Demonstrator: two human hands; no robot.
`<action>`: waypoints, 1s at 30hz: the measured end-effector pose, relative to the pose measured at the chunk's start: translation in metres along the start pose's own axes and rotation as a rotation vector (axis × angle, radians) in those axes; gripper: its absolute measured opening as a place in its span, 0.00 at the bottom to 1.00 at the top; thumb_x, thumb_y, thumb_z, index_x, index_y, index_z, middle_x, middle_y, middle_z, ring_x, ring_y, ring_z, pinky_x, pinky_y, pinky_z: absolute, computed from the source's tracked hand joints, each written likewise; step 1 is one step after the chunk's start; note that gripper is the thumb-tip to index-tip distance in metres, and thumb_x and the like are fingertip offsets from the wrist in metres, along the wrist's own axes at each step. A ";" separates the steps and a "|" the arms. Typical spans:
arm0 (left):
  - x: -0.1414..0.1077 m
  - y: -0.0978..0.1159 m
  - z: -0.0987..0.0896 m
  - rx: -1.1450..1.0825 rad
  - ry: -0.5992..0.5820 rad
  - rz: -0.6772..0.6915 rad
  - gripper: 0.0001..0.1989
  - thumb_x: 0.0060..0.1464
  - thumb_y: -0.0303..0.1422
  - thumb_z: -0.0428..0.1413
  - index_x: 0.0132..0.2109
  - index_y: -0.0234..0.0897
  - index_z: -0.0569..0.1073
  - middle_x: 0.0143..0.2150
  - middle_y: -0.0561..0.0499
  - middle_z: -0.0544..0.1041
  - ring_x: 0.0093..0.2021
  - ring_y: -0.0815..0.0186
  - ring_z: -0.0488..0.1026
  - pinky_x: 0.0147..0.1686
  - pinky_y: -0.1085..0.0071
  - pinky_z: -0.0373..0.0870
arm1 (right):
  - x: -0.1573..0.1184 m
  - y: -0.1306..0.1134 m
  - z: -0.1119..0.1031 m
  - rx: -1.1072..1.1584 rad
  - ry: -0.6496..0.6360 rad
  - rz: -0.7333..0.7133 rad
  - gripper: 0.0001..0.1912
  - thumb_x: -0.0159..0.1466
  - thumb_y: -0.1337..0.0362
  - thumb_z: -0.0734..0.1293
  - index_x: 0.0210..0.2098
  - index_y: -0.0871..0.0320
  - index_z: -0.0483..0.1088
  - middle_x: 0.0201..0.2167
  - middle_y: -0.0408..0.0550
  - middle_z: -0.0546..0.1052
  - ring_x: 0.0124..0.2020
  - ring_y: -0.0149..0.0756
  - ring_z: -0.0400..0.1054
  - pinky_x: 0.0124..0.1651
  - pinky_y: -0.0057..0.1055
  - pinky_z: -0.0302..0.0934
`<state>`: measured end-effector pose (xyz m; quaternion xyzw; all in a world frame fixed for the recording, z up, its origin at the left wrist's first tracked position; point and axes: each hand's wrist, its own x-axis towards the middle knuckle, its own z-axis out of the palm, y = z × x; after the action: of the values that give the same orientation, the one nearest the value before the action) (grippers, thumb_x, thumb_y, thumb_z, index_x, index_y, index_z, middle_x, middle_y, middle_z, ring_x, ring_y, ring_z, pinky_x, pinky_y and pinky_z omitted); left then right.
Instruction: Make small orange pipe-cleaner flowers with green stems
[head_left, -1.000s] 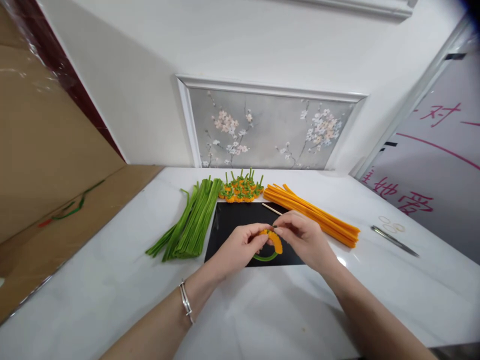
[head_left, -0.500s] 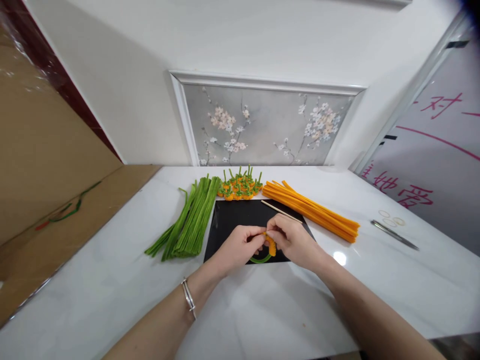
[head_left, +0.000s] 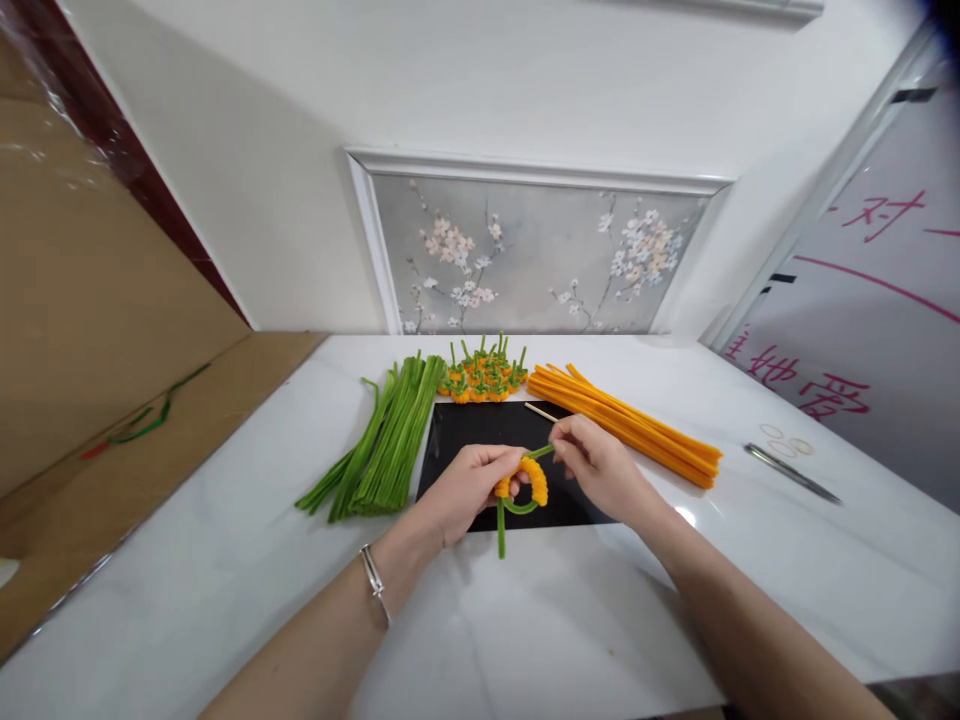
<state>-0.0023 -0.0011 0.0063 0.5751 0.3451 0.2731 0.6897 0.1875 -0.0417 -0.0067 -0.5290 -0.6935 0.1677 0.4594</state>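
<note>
fingers of the left hand (head_left: 474, 488) are clamped on an orange coil (head_left: 537, 482), which is pinched at its left and upper side. by the right hand (head_left: 600, 465), a green stem (head_left: 540, 452) is gripped at its tip, thumb and fingertips brought together, and is held out from the top of the coil. the coil is held above the near half of the black mat (head_left: 480, 425), bent into an arch; its gap is bridged by a green loop (head_left: 520, 508), and a green tail (head_left: 501, 535) is hung past the mat's near edge. whether all the green is one length cannot be told.

by judgement, the coil is being shaped and its stem set, with the piece unfinished. for the next move, a steady left pinch seems to be called for, so that the coil is not slid or flattened while the stem is worked by the right.

toward the desk's (head_left: 555, 620) far edge, small pieces (head_left: 484, 378) are grouped. a green bundle (head_left: 394, 440) is laid by the mat's left edge, an orange bundle (head_left: 626, 425) by its right. a stick (head_left: 541, 412) is partly hidden near the mat's far right corner. tweezers (head_left: 793, 473) are placed toward the desk's right edge.
</note>
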 end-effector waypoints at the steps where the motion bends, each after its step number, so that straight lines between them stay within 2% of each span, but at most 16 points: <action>1: 0.001 -0.001 0.000 -0.001 0.005 0.014 0.17 0.54 0.44 0.57 0.30 0.31 0.75 0.25 0.53 0.71 0.23 0.73 0.61 0.26 0.76 0.58 | 0.000 -0.001 0.001 -0.016 -0.025 -0.052 0.07 0.67 0.66 0.58 0.38 0.56 0.68 0.31 0.44 0.73 0.24 0.29 0.68 0.28 0.26 0.65; 3: 0.001 -0.002 0.000 0.007 0.009 0.038 0.19 0.54 0.45 0.56 0.28 0.31 0.73 0.24 0.54 0.69 0.23 0.74 0.60 0.25 0.75 0.56 | -0.001 -0.004 0.003 -0.049 -0.055 -0.153 0.09 0.67 0.67 0.58 0.41 0.56 0.70 0.34 0.47 0.74 0.29 0.31 0.70 0.32 0.28 0.66; 5: 0.001 -0.002 0.000 0.029 -0.001 0.055 0.18 0.54 0.44 0.57 0.27 0.31 0.73 0.23 0.55 0.68 0.23 0.74 0.59 0.24 0.76 0.55 | -0.002 -0.005 0.005 -0.087 -0.038 -0.216 0.09 0.66 0.67 0.60 0.39 0.56 0.72 0.32 0.47 0.74 0.32 0.33 0.71 0.35 0.29 0.66; 9: -0.001 0.000 0.000 0.036 0.019 0.016 0.12 0.50 0.38 0.61 0.33 0.31 0.76 0.26 0.54 0.70 0.24 0.75 0.63 0.27 0.76 0.60 | -0.003 -0.005 0.007 -0.137 0.016 -0.224 0.07 0.65 0.69 0.62 0.33 0.56 0.72 0.28 0.45 0.73 0.29 0.32 0.69 0.34 0.28 0.64; 13: -0.002 0.000 -0.001 0.060 0.051 -0.013 0.13 0.48 0.35 0.62 0.40 0.33 0.78 0.29 0.52 0.74 0.26 0.74 0.66 0.30 0.74 0.65 | -0.004 -0.006 0.007 -0.151 0.037 -0.253 0.09 0.66 0.68 0.61 0.32 0.57 0.71 0.28 0.45 0.72 0.28 0.32 0.68 0.33 0.28 0.64; 19: -0.004 0.007 -0.001 0.133 0.044 0.042 0.11 0.47 0.33 0.62 0.39 0.33 0.79 0.26 0.53 0.73 0.25 0.74 0.66 0.27 0.77 0.65 | -0.004 -0.010 0.000 -0.185 0.119 -0.354 0.09 0.68 0.69 0.59 0.34 0.57 0.70 0.31 0.47 0.74 0.32 0.34 0.70 0.37 0.29 0.65; 24: -0.004 0.011 -0.005 0.143 0.071 0.057 0.11 0.46 0.35 0.63 0.38 0.33 0.79 0.29 0.51 0.75 0.26 0.74 0.68 0.28 0.76 0.67 | -0.004 -0.008 -0.011 -0.223 0.272 -0.335 0.08 0.67 0.69 0.61 0.34 0.56 0.70 0.30 0.46 0.75 0.32 0.34 0.71 0.37 0.29 0.66; 28: -0.004 0.009 -0.007 0.106 0.085 0.042 0.13 0.48 0.37 0.62 0.39 0.34 0.77 0.29 0.51 0.75 0.27 0.73 0.68 0.29 0.75 0.67 | -0.005 -0.006 -0.013 -0.222 0.245 -0.300 0.07 0.67 0.68 0.61 0.34 0.56 0.71 0.30 0.46 0.75 0.31 0.33 0.71 0.36 0.29 0.66; 30: -0.004 0.008 -0.007 0.118 0.064 0.067 0.13 0.48 0.37 0.61 0.40 0.34 0.77 0.29 0.52 0.74 0.27 0.73 0.67 0.28 0.76 0.66 | -0.005 -0.005 -0.012 -0.241 0.192 -0.307 0.07 0.67 0.67 0.61 0.37 0.56 0.72 0.34 0.48 0.75 0.35 0.35 0.72 0.38 0.29 0.66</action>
<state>-0.0099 0.0011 0.0139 0.6168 0.3632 0.2934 0.6336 0.1943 -0.0515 0.0011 -0.4817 -0.7340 -0.0394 0.4772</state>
